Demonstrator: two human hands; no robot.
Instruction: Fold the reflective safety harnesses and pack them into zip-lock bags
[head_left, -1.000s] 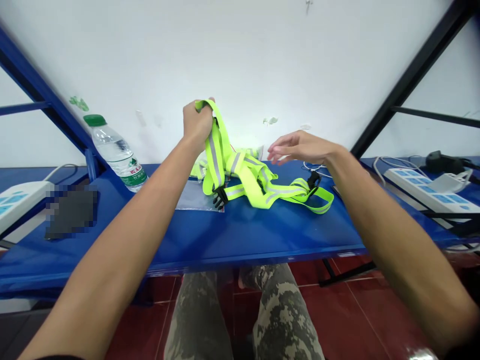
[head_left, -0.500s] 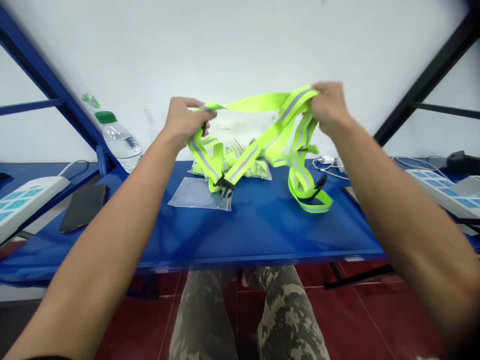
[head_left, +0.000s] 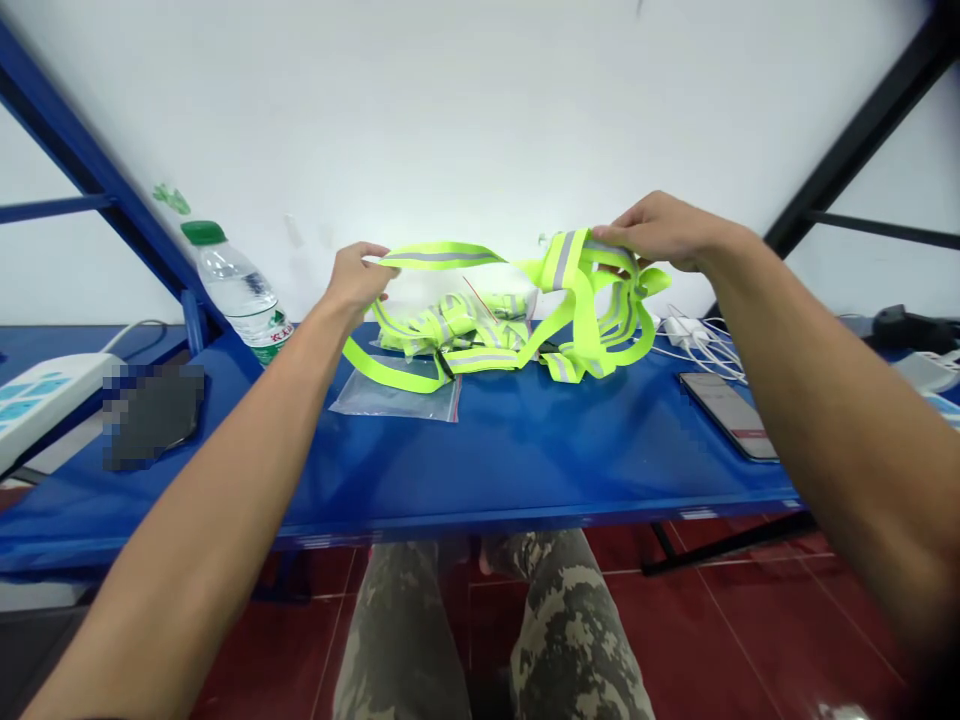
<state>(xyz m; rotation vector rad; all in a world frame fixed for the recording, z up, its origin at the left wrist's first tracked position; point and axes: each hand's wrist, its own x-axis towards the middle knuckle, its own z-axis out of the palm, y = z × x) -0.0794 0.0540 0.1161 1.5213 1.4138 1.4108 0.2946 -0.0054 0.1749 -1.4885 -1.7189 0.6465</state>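
Observation:
A neon-yellow reflective vest (head_left: 585,300) made of straps with grey stripes hangs between my hands, its lower loops reaching the blue table. My left hand (head_left: 358,276) pinches one strap at the left. At the right, my right hand (head_left: 660,232) grips the gathered straps from above. A black buckle (head_left: 444,366) shows on the lower left strap. Behind the vest lies a clear bag (head_left: 420,285) with more neon-yellow straps in it. Below the left strap, a flat clear zip bag (head_left: 397,398) rests on the table.
On the blue table (head_left: 525,460), a phone (head_left: 731,415) and white cables (head_left: 701,345) lie at the right. A water bottle (head_left: 238,290) with a green cap stands tilted in view at the left, near a dark flat object (head_left: 157,415) and a white power strip (head_left: 52,395).
Both hands have come down with the vest, and its straps now partly rest at the table. The right-hand straps have bunched together. More of the phone at the right shows.

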